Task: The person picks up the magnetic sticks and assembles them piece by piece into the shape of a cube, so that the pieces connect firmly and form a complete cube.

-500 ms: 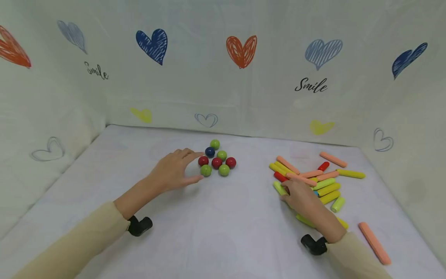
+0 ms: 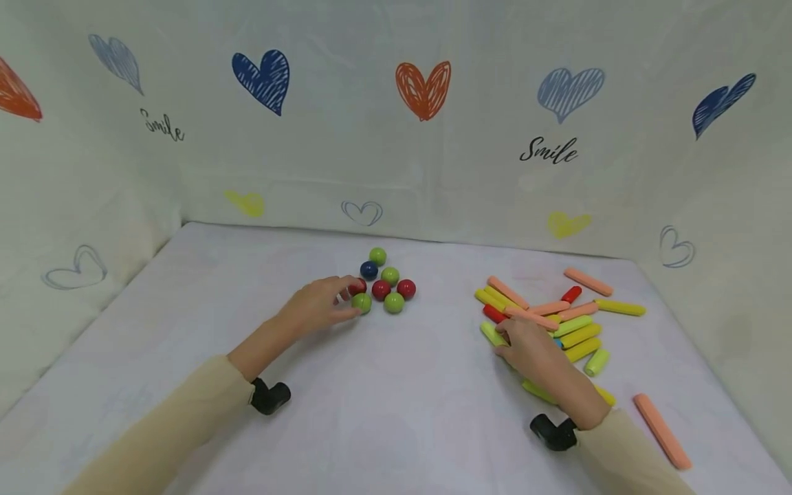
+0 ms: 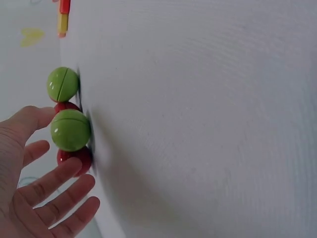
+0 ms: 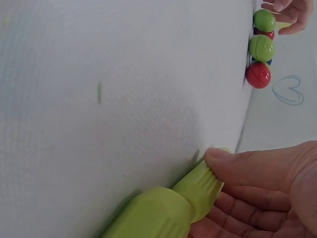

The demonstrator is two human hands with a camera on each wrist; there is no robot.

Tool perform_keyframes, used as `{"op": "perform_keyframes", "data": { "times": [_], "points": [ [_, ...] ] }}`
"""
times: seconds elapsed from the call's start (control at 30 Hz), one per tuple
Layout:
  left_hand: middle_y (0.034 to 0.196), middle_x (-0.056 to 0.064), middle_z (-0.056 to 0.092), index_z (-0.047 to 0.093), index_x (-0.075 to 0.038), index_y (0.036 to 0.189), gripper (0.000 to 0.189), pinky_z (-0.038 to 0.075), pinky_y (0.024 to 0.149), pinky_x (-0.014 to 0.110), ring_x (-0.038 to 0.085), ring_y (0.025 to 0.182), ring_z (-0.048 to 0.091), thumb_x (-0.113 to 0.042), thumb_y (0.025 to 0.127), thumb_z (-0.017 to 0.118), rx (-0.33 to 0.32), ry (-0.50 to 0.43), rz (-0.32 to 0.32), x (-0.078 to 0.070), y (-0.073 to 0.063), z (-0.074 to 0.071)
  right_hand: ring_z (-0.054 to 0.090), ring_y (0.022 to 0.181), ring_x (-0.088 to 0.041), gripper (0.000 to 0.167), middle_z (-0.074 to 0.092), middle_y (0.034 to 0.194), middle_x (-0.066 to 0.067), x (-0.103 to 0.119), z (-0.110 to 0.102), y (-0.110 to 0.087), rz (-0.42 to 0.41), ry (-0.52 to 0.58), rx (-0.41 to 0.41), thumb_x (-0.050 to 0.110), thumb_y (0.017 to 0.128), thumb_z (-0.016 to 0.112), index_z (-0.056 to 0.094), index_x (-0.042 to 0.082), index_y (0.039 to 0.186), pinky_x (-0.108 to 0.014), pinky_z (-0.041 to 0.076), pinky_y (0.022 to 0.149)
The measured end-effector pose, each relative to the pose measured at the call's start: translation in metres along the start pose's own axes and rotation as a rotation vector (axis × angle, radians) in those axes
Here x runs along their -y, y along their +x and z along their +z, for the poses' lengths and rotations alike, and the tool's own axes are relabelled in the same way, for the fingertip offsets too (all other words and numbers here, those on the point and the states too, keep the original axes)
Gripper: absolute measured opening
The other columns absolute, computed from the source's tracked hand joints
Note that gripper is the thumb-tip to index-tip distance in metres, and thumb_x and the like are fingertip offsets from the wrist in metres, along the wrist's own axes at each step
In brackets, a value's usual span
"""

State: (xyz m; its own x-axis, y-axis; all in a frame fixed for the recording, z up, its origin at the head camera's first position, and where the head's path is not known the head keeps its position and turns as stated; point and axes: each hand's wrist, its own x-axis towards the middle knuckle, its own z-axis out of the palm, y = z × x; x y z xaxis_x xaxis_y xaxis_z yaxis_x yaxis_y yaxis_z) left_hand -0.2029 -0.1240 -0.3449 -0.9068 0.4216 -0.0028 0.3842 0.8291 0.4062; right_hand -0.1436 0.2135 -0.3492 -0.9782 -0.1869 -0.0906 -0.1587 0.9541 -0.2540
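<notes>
Left hand (image 2: pixel 318 302): thumb and fingers standing well apart, hovering about a green ball (image 2: pixel 361 303) and a red ball (image 3: pixel 85 157) — cannot tell whether skin is touching. Both are sitting in a ball cluster toward the far edge of the table (image 2: pixel 421 385). Right hand (image 2: pixel 533 347) is pinching a lime-green stick (image 4: pixel 197 191), sticks lying about it toward the right edge. Heart-printed sheet (image 2: pixel 346 137) is hanging behind.
</notes>
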Motion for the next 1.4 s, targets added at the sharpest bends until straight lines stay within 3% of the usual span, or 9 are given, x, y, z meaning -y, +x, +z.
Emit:
{"op": "perform_keyframes", "data": {
  "times": [0.33, 0.77, 0.9, 1.1, 1.4],
  "points": [
    [0.092, 0.004, 0.065, 0.058, -0.014, 0.117, 0.039, 0.049, 0.073, 0.033, 0.018, 0.085, 0.059, -0.029, 0.083, 0.069, -0.035, -0.029, 0.042, 0.001, 0.006, 0.011, 0.039, 0.056, -0.014, 0.023, 0.041, 0.062, -0.002, 0.001, -0.001, 0.000, 0.003, -0.011, -0.001, 0.011, 0.078, 0.074, 0.065, -0.001, 0.095, -0.021, 0.030, 0.052],
    [0.090, 0.001, 0.065, 0.060, -0.015, 0.110, 0.030, 0.048, 0.072, 0.031, 0.017, 0.083, 0.058, -0.027, 0.083, 0.069, -0.037, -0.045, 0.035, 0.004, 0.008, 0.017, 0.038, 0.055, -0.014, 0.024, 0.041, 0.062, -0.002, 0.001, 0.001, -0.002, 0.011, -0.011, 0.003, 0.011, 0.078, 0.074, 0.065, 0.000, 0.097, -0.021, 0.029, 0.052],
    [0.089, 0.001, 0.064, 0.059, -0.015, 0.110, 0.031, 0.049, 0.073, 0.031, 0.017, 0.083, 0.058, -0.028, 0.083, 0.069, -0.042, -0.040, 0.030, 0.004, 0.009, 0.016, 0.037, 0.054, -0.014, 0.018, 0.036, 0.060, -0.001, 0.001, 0.001, 0.001, 0.003, -0.011, -0.008, 0.010, 0.078, 0.073, 0.065, 0.001, 0.092, -0.021, 0.028, 0.051],
    [0.089, 0.001, 0.063, 0.058, -0.015, 0.109, 0.031, 0.049, 0.073, 0.031, 0.016, 0.082, 0.057, -0.028, 0.083, 0.069, -0.030, -0.053, 0.018, 0.003, 0.005, 0.013, 0.035, 0.053, -0.014, 0.013, 0.030, 0.059, 0.000, 0.000, 0.000, 0.001, -0.010, -0.011, -0.012, 0.010, 0.078, 0.073, 0.062, 0.003, 0.084, -0.021, 0.026, 0.051],
    [0.088, 0.002, 0.062, 0.058, -0.013, 0.109, 0.031, 0.049, 0.072, 0.029, 0.015, 0.082, 0.057, -0.025, 0.083, 0.070, -0.044, -0.139, 0.044, 0.000, -0.006, 0.011, 0.038, 0.056, -0.014, 0.021, 0.037, 0.061, -0.002, 0.003, -0.001, 0.001, 0.003, -0.014, -0.003, 0.010, 0.079, 0.073, 0.065, 0.000, 0.095, -0.022, 0.030, 0.053]
  ]
}}
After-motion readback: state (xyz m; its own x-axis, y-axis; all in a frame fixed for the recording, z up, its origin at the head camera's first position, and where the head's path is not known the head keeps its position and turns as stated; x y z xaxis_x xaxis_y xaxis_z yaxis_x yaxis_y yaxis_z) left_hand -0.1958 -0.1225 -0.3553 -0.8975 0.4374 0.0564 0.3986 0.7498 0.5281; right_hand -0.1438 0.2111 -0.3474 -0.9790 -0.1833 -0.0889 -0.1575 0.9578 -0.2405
